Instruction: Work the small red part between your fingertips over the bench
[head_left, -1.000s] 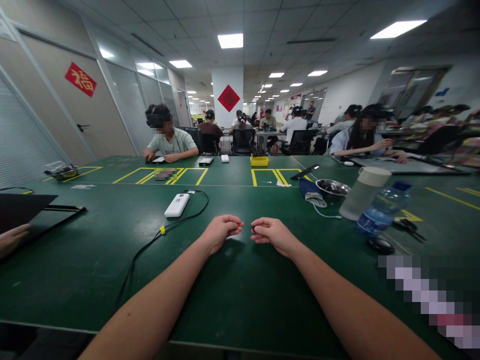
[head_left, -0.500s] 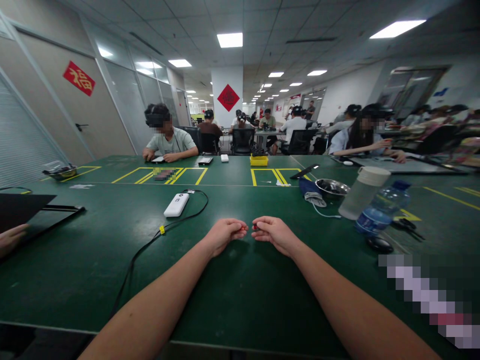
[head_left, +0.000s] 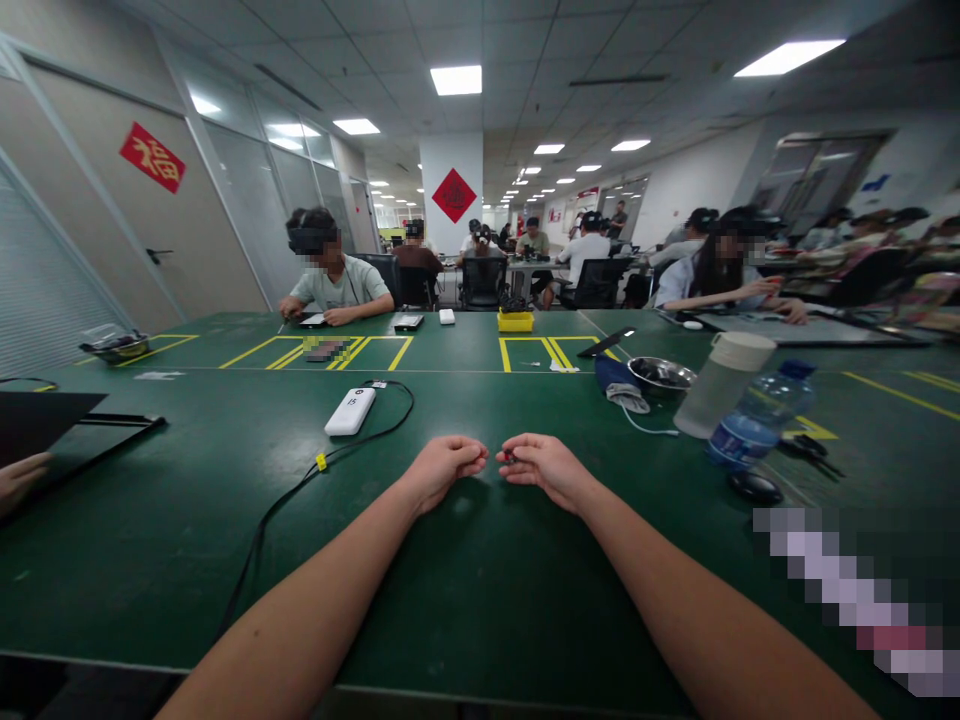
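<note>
A power bank (head_left: 350,410) lies beyond and left of the left hand (head_left: 442,468), whose fingertips are pressed together on the counter (head_left: 480,590). Just beside it, the right hand (head_left: 546,467) pinches a red bit (head_left: 509,457). Farther right: a bowl (head_left: 664,385) holding something dark, a lidded cup (head_left: 724,385), a water bottle (head_left: 757,418).

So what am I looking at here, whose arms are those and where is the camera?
No machine: these are a person's bare arms, filmed by a camera worn on their head, looking forward and down. The left hand and right hand rest close together on a green table. The right one pinches a small red piece, too small to identify; the left is curled shut. Nearby lie a white power bank with a black cable, a metal bowl, a lidded tumbler and a water bottle. Other people work farther back.
</note>
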